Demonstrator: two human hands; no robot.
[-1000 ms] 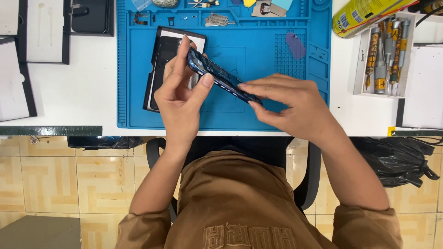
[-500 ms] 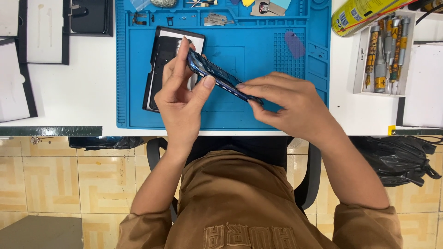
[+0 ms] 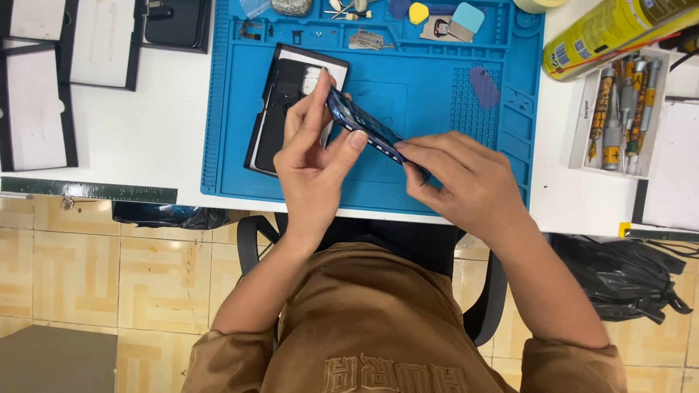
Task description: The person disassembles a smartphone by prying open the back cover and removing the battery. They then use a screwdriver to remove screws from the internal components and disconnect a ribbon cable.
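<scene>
From the head view, I am sitting at a white table (image 3: 145,138) with a blue work mat (image 3: 437,145) spread across its middle, and a tan patterned tile floor (image 3: 95,276) is showing below the table edge. A black chair (image 3: 480,306) is peeking out under me, and a black plastic bag (image 3: 619,280) is lying on the floor at about four o'clock from my hands.

Counting what is lying around: one dark phone (image 3: 368,131), tilted edge-up above the mat; one black flat panel (image 3: 287,109) resting on the mat at ten o'clock from my hands; one yellow spray can (image 3: 611,29) at two o'clock; one white tray (image 3: 619,109) at three o'clock holding several screwdrivers, too crowded to count exactly; three white boxes (image 3: 36,102) with black rims at nine to ten o'clock. Small picks and parts are sitting along the mat's top edge at twelve o'clock.

My left hand (image 3: 313,160) is half closed, thumb and fingers pinching the phone's upper end. My right hand (image 3: 459,182) is curled, fingertips gripping the phone's lower end. Both hands are holding the phone up off the mat, over its centre.
</scene>
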